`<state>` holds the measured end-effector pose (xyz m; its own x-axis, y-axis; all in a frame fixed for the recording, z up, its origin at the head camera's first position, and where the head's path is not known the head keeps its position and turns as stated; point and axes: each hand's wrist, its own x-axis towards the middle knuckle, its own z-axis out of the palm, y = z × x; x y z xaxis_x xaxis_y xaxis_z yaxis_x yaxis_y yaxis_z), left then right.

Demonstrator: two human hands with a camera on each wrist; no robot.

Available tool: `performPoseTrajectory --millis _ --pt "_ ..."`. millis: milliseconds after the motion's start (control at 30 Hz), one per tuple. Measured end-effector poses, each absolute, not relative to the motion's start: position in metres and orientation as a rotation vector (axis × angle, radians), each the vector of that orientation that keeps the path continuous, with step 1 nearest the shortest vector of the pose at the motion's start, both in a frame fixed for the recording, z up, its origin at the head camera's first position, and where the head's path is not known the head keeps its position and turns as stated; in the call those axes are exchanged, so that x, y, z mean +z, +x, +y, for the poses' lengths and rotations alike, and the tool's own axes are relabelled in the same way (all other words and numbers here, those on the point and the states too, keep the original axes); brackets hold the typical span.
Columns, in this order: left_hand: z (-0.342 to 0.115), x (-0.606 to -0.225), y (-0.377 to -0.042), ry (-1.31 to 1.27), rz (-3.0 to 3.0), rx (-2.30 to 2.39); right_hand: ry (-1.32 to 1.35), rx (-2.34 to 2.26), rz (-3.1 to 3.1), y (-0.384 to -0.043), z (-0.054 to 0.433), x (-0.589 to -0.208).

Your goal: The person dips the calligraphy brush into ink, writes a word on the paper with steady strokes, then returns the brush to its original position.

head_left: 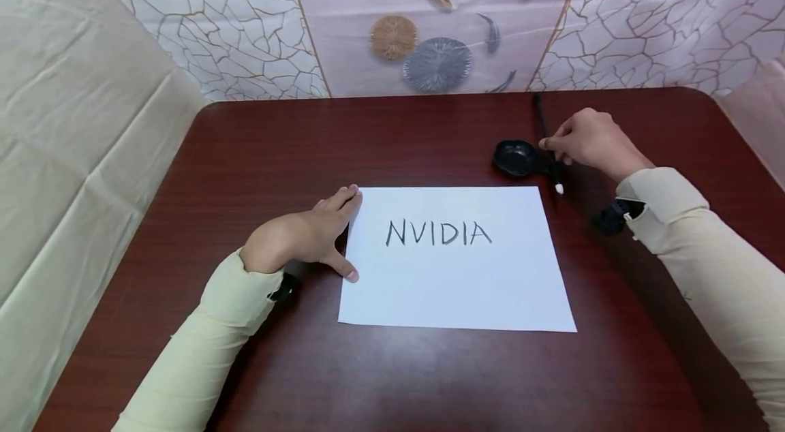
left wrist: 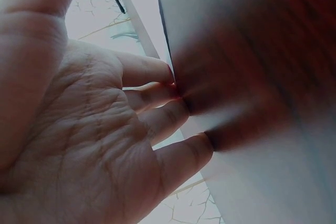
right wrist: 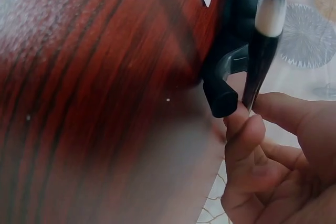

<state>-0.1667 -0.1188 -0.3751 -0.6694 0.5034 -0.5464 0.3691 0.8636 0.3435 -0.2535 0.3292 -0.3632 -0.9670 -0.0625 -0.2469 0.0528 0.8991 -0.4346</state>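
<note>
A white sheet of paper [head_left: 454, 289] lies on the table with "NVIDIA" hand-lettered in black. My left hand [head_left: 313, 231] rests on its left edge, fingers extended and thumb spread; the left wrist view shows the palm [left wrist: 89, 124] and fingertips down on the surface. Right of the sheet's far corner, my right hand [head_left: 591, 139] pinches a writing brush [head_left: 542, 118] by its black handle. Its bristles [right wrist: 270, 17] are white with a dark tip, pointing toward me. The brush lies across or just above the stub of a small black ink dish [head_left: 516, 158]; contact is unclear.
The dark reddish-brown wooden table [head_left: 429, 377] has rounded far corners. A patterned cloth backdrop [head_left: 429, 9] with fish and lily pads stands along its far edge. Pale cloth [head_left: 80, 146] hangs at the left side. Black bands with cameras sit on both wrists.
</note>
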Motion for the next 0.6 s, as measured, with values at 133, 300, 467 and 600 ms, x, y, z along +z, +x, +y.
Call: performPoseTrajectory --millis 133,300,467,600 --pt "-0.118 -0.375 -0.166 0.632 2.381 0.263 0.004 -0.618 2.832 -0.253 0.328 -0.365" --pt "-0.118 -0.375 -0.167 0.629 2.386 0.26 0.023 -0.616 2.84 -0.253 0.328 -0.371" --pt "-0.119 -0.376 -0.167 0.622 2.382 0.263 0.026 -0.621 2.85 -0.254 0.329 -0.376" --pt "-0.119 -0.376 -0.167 0.619 2.386 0.26 0.016 -0.631 2.861 -0.255 0.329 -0.378"
